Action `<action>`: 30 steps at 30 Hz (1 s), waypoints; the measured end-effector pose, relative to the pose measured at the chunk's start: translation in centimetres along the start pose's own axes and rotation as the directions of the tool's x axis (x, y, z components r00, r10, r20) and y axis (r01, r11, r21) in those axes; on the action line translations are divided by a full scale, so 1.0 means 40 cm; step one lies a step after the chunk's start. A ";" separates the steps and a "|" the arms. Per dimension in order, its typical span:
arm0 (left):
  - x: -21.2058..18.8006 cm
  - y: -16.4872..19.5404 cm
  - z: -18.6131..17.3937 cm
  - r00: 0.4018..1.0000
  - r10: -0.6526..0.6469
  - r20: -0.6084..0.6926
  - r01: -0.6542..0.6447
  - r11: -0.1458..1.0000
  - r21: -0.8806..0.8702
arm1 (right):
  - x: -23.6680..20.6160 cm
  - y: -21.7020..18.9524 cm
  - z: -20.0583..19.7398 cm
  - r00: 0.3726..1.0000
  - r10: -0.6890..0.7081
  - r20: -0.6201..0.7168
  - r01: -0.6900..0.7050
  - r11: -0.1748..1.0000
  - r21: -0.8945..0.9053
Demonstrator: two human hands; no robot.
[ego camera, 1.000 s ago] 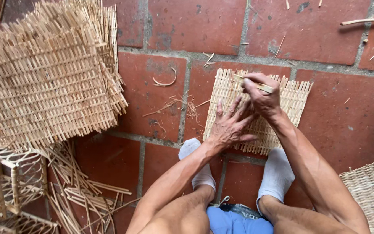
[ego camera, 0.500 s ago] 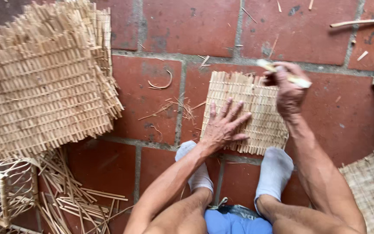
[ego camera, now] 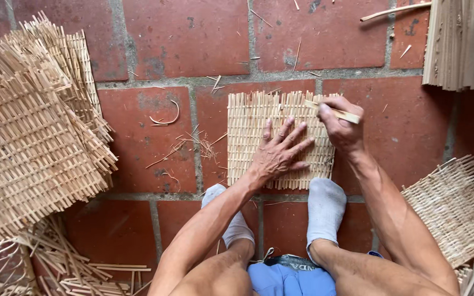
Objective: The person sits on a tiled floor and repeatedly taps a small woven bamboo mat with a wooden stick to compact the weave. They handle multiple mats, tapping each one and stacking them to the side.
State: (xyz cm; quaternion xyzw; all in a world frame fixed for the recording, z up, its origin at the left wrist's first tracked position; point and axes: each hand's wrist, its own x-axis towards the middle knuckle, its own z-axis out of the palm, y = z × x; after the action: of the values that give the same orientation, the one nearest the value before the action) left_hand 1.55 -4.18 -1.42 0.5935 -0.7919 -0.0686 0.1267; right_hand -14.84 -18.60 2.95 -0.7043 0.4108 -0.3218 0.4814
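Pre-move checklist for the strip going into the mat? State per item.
1. Left hand flat on the mat, fingers spread: ok.
2. Right hand has a grip on the strip: ok.
3. Strip end at the mat's upper right edge: ok, though whether it sits between weave rows cannot tell.
4. Mat lies flat on the tile floor, near edge by the socked feet: ok.
5. Floor around the mat free of scraps: not ok, loose shavings lie just left of it.
6. Spare strips within reach: cannot tell; a pile lies at lower left.
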 end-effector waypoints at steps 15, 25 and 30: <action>0.010 -0.007 0.016 1.000 -0.001 -0.014 0.001 1.000 0.014 | 0.055 -0.014 0.047 0.996 0.062 0.065 -0.069 0.993 0.098; -0.004 -0.010 0.001 0.999 -0.021 0.051 0.020 1.000 0.016 | 0.077 -0.039 0.153 0.984 0.055 0.169 -0.051 0.998 -0.031; -0.008 -0.024 0.003 1.000 -0.010 -0.016 0.010 1.000 0.009 | 0.085 -0.051 0.152 0.980 0.099 0.171 -0.112 0.991 0.071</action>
State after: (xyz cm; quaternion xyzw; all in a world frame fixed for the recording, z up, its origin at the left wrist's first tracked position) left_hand 2.48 -4.14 -1.81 0.5986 -0.7881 -0.0607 0.1300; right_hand -7.58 -18.70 3.04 -0.6860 0.3924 -0.2518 0.5585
